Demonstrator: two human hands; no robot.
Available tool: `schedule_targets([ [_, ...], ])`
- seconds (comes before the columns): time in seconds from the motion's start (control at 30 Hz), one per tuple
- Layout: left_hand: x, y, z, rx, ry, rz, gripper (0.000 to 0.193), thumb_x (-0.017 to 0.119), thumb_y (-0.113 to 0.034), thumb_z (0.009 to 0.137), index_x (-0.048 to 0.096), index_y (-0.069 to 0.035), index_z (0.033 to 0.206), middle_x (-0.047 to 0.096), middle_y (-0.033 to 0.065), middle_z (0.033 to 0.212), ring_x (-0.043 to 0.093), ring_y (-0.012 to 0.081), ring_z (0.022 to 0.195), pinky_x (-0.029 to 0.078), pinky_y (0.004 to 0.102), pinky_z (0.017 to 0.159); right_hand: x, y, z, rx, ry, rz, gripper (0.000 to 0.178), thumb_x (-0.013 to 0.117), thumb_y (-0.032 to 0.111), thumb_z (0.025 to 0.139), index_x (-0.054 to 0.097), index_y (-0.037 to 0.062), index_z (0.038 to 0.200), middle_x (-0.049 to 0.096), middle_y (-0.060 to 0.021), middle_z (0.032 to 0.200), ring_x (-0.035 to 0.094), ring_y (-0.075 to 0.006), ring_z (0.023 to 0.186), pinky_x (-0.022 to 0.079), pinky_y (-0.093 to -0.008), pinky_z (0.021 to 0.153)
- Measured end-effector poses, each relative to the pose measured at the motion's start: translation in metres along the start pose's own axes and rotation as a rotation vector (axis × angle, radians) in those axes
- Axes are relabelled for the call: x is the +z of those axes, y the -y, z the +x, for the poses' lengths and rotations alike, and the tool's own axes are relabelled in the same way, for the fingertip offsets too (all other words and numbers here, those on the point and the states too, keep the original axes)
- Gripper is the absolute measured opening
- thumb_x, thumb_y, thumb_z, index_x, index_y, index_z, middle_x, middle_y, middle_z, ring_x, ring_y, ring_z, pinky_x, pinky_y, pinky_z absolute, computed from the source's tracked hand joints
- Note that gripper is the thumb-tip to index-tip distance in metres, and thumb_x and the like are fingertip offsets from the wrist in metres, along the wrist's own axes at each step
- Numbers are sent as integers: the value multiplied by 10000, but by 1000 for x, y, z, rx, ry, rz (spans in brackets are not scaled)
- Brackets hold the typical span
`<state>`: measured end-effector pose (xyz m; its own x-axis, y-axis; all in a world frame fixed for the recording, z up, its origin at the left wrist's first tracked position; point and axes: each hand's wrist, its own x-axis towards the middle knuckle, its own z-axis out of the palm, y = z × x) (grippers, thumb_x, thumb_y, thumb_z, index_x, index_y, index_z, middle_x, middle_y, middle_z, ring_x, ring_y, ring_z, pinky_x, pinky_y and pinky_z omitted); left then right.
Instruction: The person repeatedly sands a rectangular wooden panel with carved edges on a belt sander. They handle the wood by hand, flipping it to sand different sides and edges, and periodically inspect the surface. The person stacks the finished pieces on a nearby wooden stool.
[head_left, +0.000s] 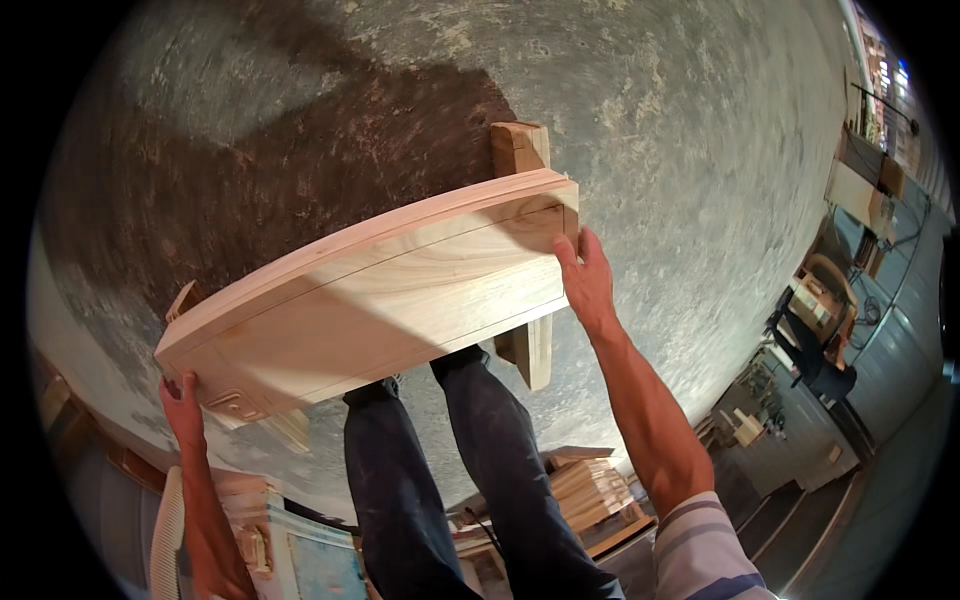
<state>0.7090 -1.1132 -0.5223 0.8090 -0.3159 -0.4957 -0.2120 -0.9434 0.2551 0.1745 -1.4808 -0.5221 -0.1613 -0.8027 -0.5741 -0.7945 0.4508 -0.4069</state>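
Observation:
A long pale wooden panel (400, 285) with a curved far edge spans the space in front of my legs, tilted with its right end farther away. A thin dark line runs along its face, and a small carved motif (238, 405) marks its near left corner. My left hand (183, 410) grips the left end, fingers partly hidden behind the edge. My right hand (588, 283) is closed round the right end, thumb on the face. Wooden supports show beneath the panel: one at the right (538, 350), another at the left (290, 430).
Worn grey concrete floor (690, 150) surrounds the panel. My legs (400, 490) stand close to its near edge. Behind me are stacked wooden pieces (595, 495) and a light blue-topped surface (325, 568). Far right, a person in dark clothes (815, 355) is beside wooden parts.

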Motion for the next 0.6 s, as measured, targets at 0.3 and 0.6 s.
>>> schedule_targets([
  [0.3,92,-298,-78,915,359,158,534,667,-169,778,468,-58,1261,487,139,1271,444,307,1173,337,388,1003,45,-61,-118,693,88,653,345,528,417,883,551,76,926,512,0,810,480,-144,750,400,-299,664],
  [0.6,162,-374,-99,885,717,213,451,613,-273,791,549,35,1114,566,193,1138,542,361,1032,432,388,886,74,-21,-116,923,111,1157,510,571,455,853,538,47,1156,581,-77,1102,538,-185,1022,409,-334,873],
])
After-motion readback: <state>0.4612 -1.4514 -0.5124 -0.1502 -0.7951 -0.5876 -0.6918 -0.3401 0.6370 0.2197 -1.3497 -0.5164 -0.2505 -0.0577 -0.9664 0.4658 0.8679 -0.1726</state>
